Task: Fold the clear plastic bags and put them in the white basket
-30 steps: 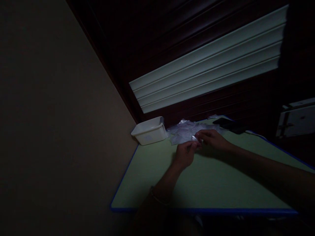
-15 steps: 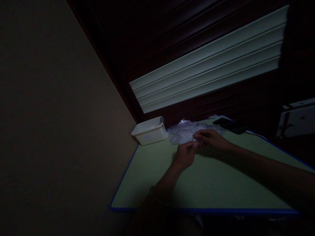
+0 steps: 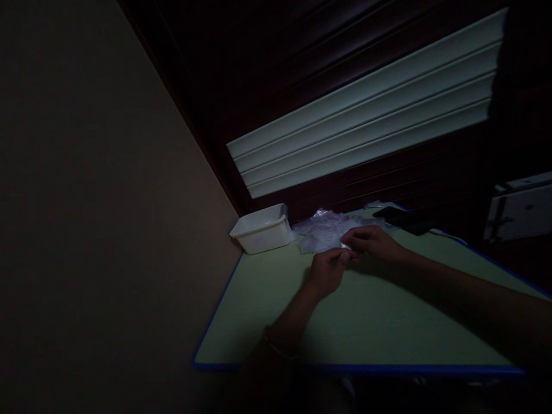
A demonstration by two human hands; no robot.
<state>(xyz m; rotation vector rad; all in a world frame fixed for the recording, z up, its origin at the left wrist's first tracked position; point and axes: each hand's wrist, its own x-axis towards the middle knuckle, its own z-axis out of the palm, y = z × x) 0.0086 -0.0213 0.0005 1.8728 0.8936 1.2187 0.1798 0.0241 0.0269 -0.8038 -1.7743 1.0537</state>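
Note:
Over the middle of the table, my left hand [image 3: 328,269] and my right hand [image 3: 371,241] meet at the fingertips. Between them shows a small white piece [image 3: 345,246], too small and dim to name. Both hands are closed in a pinch on it, the left from below and the right from above. Just behind the hands lies a heap of clear plastic bags [image 3: 319,234], partly hidden by my fingers.
A white plastic tub [image 3: 263,238] stands at the table's back left, by the wall. A dark flat object [image 3: 403,219] lies at the back right, with a pale cable [image 3: 448,236] beside it. The pale green table [image 3: 388,322] has a blue edge.
The small white piece between my fingertips now shows brighter and more clearly. My right hand has shifted very slightly to the right; the rest stays as it was.

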